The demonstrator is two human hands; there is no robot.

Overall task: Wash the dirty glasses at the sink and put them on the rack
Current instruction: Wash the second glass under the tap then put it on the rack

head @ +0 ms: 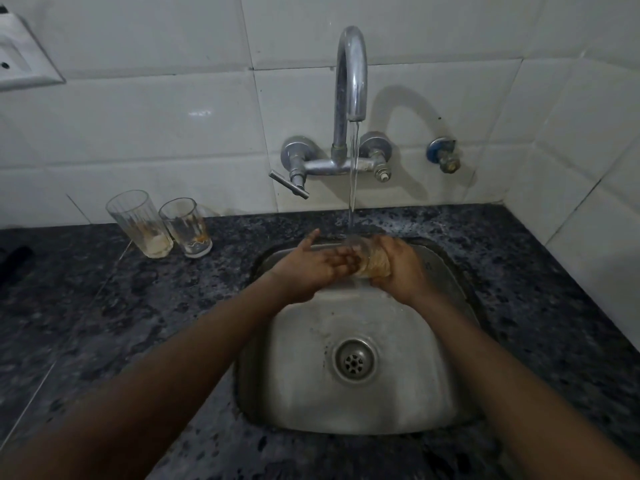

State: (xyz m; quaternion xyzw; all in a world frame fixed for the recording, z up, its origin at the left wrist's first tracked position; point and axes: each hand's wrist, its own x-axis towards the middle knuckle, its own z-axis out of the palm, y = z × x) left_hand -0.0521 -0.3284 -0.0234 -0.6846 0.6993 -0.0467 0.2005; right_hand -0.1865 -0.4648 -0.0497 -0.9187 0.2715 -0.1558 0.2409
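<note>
Over the steel sink (429,386), my right hand (398,268) grips a clear glass (367,261) lying on its side under the running stream from the tap (351,74). The fingers of my left hand (311,265) reach into the glass's open mouth. Brown residue clouds the glass near its base. Two more dirty glasses stand upright on the dark counter to the left: a taller ribbed glass (138,223) and a shorter glass (187,226) beside it, both with brown dregs. No rack is in view.
The speckled dark granite counter (104,306) surrounds the sink. The tap's lever handle (289,183) sticks out at the left; a blue wall valve (443,154) sits to the right. White tiled walls close off the back and right. A white socket plate (20,53) is at upper left.
</note>
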